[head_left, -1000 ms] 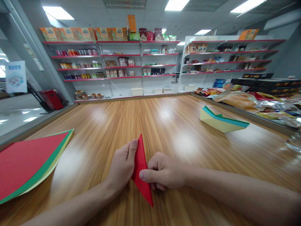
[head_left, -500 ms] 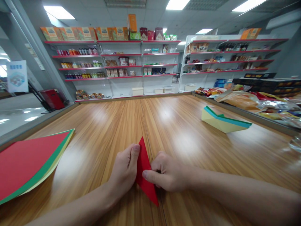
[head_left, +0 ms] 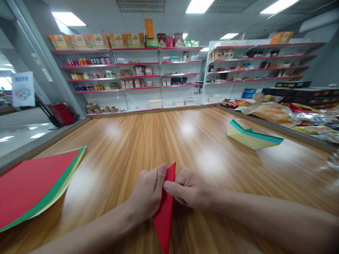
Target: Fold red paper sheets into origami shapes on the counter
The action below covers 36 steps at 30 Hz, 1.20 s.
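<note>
Wood-grain surface [head_left: 127,148] spreads beneath the left hand [head_left: 147,192] and the right hand [head_left: 192,190], reaching far ahead of them. Well apart to the left of the left hand lies a stack of coloured paper [head_left: 39,183], red on top, green and pale yellow showing along its edge. Ahead and to the right of the right hand sits a folded paper boat [head_left: 247,138], pale yellow with blue and green along the upper edge. Between the two hands stands the folded red paper [head_left: 164,215], narrow and pointed, its long axis running away from the person. Both hands pinch it, close together near its far tip, so neither is nearer: the left grips the left side, the right the right edge. Its near end trails back toward the person, ungripped.
</note>
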{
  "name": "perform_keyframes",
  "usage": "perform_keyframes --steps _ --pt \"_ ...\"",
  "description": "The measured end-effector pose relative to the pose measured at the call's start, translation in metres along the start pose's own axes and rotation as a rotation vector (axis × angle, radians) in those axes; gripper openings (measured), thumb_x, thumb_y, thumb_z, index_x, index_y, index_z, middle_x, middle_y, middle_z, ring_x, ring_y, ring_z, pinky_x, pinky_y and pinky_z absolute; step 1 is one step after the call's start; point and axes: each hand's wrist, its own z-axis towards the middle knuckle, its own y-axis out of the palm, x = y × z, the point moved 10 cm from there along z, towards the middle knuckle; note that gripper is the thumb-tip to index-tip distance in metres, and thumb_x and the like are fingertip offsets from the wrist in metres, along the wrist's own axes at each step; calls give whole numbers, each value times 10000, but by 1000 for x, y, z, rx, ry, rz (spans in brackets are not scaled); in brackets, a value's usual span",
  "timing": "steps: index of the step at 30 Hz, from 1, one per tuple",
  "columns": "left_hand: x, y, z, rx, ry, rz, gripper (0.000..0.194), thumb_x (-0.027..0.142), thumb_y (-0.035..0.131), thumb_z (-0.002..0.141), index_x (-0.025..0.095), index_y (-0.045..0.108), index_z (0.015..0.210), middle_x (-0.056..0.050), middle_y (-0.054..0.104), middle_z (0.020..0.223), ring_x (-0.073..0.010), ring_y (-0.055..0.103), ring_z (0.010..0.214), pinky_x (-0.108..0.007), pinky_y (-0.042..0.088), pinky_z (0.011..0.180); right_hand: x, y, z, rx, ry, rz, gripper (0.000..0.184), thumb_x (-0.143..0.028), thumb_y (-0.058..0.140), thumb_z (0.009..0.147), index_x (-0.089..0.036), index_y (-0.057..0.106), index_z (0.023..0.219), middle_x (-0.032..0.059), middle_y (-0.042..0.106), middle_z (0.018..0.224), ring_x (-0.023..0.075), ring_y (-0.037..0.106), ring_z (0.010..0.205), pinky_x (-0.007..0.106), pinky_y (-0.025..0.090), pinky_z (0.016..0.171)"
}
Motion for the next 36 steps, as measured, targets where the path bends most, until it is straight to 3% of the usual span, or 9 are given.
perform_keyframes --steps 6,11,13,17,23,26,28,30,36 --pt "-8 13 -1 -94 -79 -70 533 343 260 971 195 587 578 -43 632 577 -150 572 522 -242 377 531 16 -15 1 138 47 -23 561 -471 392 903 -158 448 441 -35 369 341 55 328 322 181 226 330" --pt "-8 27 -16 -134 -68 -31 479 361 275 969 200 539 602 -15 569 535 -131 480 441 -242 330 462 35 -45 2 339 100 73 505 -447 431 890 -164 412 472 -57 356 390 47 311 360 185 233 371" --pt "-9 28 -18 -133 -78 -48 461 370 282 967 200 538 624 -7 555 524 -128 455 423 -241 327 448 42 -45 5 309 126 159 491 -455 456 875 -165 409 481 -66 346 382 47 304 349 184 229 366" --pt "-15 18 -9 -81 -109 -149 447 379 269 972 185 610 758 -49 663 700 -167 602 619 -249 438 596 51 -34 7 208 181 314 573 -545 315 897 -164 448 490 -45 378 353 67 345 305 196 253 334" --pt "-21 19 -5 -130 -105 -212 421 412 324 959 156 588 756 -57 649 718 -162 603 645 -251 469 617 47 -28 6 168 171 171 537 -580 422 851 -162 457 515 -49 395 387 57 342 309 184 226 314" --pt "-31 30 -6 -241 -219 -316 411 480 368 929 154 568 778 -18 593 613 -134 568 498 -206 432 430 42 -42 1 302 140 37 537 -543 413 869 -171 443 482 -48 376 364 60 339 296 186 227 300" --pt "-40 45 -13 -403 -360 -401 458 542 355 909 155 559 770 18 530 501 -108 480 337 -173 316 274 37 -51 -3 389 112 -35 557 -521 395 888 -171 437 457 -41 374 350 60 351 294 184 229 300" --pt "-42 50 -16 -467 -420 -429 500 570 337 900 149 570 767 38 486 440 -88 399 257 -154 242 208 35 -55 -4 417 99 -50 568 -516 386 898 -164 445 456 -36 383 349 58 360 301 179 234 305" --pt "-36 38 -12 -348 -335 -403 527 548 335 915 114 623 841 18 525 476 -68 415 273 -123 262 212 44 -23 3 92 165 116 603 -593 350 890 -142 490 515 -15 448 402 65 412 330 163 271 304"
